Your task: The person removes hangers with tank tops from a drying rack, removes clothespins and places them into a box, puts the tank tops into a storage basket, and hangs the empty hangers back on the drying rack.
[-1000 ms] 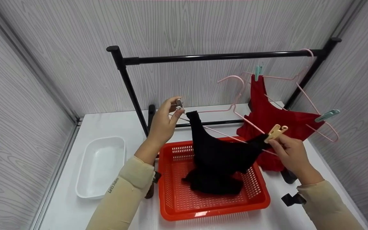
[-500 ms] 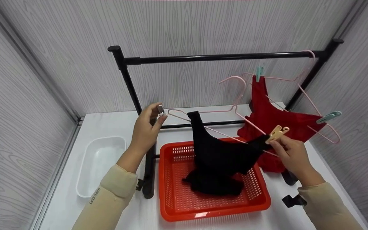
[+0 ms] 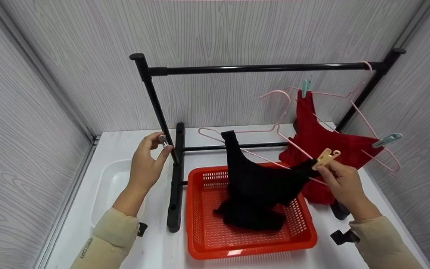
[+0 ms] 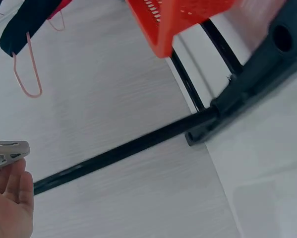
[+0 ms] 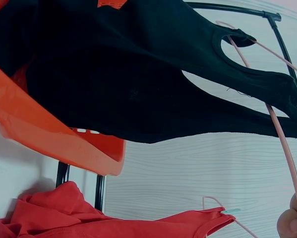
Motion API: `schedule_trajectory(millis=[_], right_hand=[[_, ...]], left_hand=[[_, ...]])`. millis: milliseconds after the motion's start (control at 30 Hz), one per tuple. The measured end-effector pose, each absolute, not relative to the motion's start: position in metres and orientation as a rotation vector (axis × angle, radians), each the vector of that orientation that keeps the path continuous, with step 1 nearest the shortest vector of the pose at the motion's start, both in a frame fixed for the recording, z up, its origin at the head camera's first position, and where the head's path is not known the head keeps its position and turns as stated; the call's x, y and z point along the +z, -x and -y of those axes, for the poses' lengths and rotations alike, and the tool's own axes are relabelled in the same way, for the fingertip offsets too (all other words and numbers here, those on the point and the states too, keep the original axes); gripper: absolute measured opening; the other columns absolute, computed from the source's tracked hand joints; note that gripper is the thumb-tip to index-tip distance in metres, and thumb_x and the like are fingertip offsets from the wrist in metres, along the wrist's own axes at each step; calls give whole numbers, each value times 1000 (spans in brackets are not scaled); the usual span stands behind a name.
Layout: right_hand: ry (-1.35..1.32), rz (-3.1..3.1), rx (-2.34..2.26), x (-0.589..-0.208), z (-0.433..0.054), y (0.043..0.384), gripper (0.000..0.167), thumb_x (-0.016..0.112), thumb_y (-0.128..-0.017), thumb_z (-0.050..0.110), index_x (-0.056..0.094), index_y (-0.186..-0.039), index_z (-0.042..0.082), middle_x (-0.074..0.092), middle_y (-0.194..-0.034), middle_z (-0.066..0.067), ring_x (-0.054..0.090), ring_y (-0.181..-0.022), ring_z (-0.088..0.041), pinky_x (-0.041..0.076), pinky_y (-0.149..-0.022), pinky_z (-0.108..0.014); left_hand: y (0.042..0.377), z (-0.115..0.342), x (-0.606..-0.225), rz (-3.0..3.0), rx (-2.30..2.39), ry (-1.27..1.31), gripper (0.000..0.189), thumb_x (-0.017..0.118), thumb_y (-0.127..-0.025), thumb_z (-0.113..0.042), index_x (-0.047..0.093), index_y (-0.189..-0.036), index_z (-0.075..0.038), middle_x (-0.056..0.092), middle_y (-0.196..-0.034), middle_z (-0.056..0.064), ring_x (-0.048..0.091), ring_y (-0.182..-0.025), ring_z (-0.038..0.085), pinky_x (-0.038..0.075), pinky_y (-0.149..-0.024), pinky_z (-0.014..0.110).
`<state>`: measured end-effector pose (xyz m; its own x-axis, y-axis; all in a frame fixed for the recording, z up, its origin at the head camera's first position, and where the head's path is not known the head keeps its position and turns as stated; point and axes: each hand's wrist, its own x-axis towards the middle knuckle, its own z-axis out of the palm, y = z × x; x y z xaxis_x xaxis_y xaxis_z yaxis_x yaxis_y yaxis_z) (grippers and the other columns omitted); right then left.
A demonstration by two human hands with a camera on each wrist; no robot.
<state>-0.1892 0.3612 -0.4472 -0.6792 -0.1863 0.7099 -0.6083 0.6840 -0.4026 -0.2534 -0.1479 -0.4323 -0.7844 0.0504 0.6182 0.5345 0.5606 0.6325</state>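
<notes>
In the head view my left hand (image 3: 145, 166) pinches a grey clothespin (image 3: 163, 141) beside the rack's left post. The same clothespin (image 4: 9, 148) shows at the left edge of the left wrist view. My right hand (image 3: 343, 183) holds a yellow clothespin (image 3: 324, 160) at the right strap of a black strappy top (image 3: 263, 183). Its straps go over a pink wire hanger (image 3: 290, 101), and its lower part lies in a red basket (image 3: 194, 224). The left strap has no clothespin on it. In the right wrist view the fingertips (image 5: 290, 223) touch the hanger wire.
A black rack (image 3: 252, 68) stands behind. From its right end hangs a red top (image 3: 343, 140) on another pink hanger, held by two teal clothespins (image 3: 386, 140). A white tray (image 3: 101, 194) sits at the left, partly behind the left arm.
My left hand has moved left and down, away from the hanger's left end toward the rack post, carrying the grey clothespin. The right hand and black top have stayed nearly in place.
</notes>
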Motion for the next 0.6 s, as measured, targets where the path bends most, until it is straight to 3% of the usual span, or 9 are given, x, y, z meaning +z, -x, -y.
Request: schedule_trajectory(millis=[167, 600], right_hand=[[-634, 2255, 878, -447, -362, 190, 14, 70, -88, -5, 73, -94, 7, 54, -65, 8, 43, -57, 0, 38, -50, -16], [-651, 2262, 901, -448, -363, 192, 7, 68, -91, -2, 72, -94, 4, 55, -66, 7, 45, -57, 0, 39, -50, -15]], left_hand=[[246, 164, -445, 2277, -1168, 393, 45, 70, -95, -19, 55, -132, 1, 66, -116, 14, 62, -110, 25, 46, -97, 37], [231, 203, -474, 2378, -1126, 220, 48, 69, -96, -18, 52, -135, 3, 65, -118, 18, 60, -113, 32, 45, -100, 43]])
